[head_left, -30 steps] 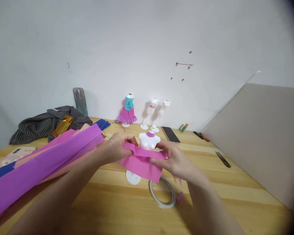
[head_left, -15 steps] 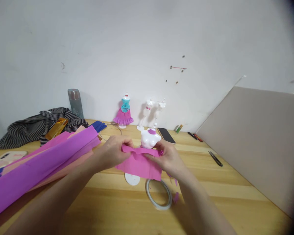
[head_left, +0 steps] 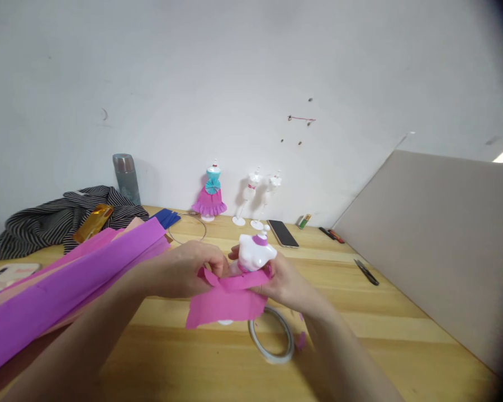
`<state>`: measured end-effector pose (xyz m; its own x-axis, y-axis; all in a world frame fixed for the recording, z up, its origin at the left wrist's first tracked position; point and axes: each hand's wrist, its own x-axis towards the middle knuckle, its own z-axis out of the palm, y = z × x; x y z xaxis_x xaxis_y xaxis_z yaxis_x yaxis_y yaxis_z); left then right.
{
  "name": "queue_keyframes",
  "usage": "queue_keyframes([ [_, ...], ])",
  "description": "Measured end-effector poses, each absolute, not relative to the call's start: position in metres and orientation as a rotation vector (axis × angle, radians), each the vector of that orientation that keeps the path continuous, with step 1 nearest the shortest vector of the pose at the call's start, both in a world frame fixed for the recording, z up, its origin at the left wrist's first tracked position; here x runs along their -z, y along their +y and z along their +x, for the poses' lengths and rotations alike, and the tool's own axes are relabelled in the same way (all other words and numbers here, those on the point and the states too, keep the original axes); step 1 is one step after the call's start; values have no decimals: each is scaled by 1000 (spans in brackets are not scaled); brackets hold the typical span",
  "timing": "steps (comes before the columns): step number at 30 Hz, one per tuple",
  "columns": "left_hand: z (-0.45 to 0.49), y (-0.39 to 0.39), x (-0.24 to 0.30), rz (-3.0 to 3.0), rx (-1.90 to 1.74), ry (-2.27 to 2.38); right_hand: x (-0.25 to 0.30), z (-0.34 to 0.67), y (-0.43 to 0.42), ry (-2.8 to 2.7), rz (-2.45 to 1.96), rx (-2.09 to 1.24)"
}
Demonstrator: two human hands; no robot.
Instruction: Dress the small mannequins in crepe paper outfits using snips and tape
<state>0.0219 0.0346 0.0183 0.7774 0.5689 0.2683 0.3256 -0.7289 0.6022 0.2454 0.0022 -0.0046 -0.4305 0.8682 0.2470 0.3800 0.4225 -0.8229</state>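
A small white mannequin bust point(head_left: 255, 253) with a pink collar tilts toward the left between my hands. A pink crepe paper piece point(head_left: 224, 301) is wrapped at its waist and hangs down like a skirt, covering most of its stand. My left hand point(head_left: 188, 269) pinches the paper's upper edge on the left side of the bust. On the right, my right hand point(head_left: 283, 282) presses the paper against the waist with closed fingers. Both hands hover just above the wooden table point(head_left: 381, 329).
A ring of tape point(head_left: 271, 334) lies on the table just under my right hand. Long purple and pink paper sheets point(head_left: 67, 279) stretch to the left. A dressed mannequin point(head_left: 210, 195), two bare mannequins point(head_left: 257, 198), a phone point(head_left: 283, 233), scissors point(head_left: 365, 271), a flask point(head_left: 126, 177) and striped cloth point(head_left: 54, 218) stand behind.
The bust has tipped to the left and the paper skirt has swung down-left with it. My left hand has moved in closer to the waist and gathered the paper's edge.
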Motion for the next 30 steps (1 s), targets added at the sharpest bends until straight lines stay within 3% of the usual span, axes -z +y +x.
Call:
queue_keyframes([
  [11,22,45,-10,2489,-446,707,30,238,17,-1880,-1109,-662],
  [23,22,63,7,2550,-421,525,50,240,33,-1794,-742,-1149],
  [27,25,60,7,2593,-440,464,54,244,34,-1613,-752,-1290],
  [30,28,58,7,2603,-388,448,61,243,37,-1504,-910,-1218],
])
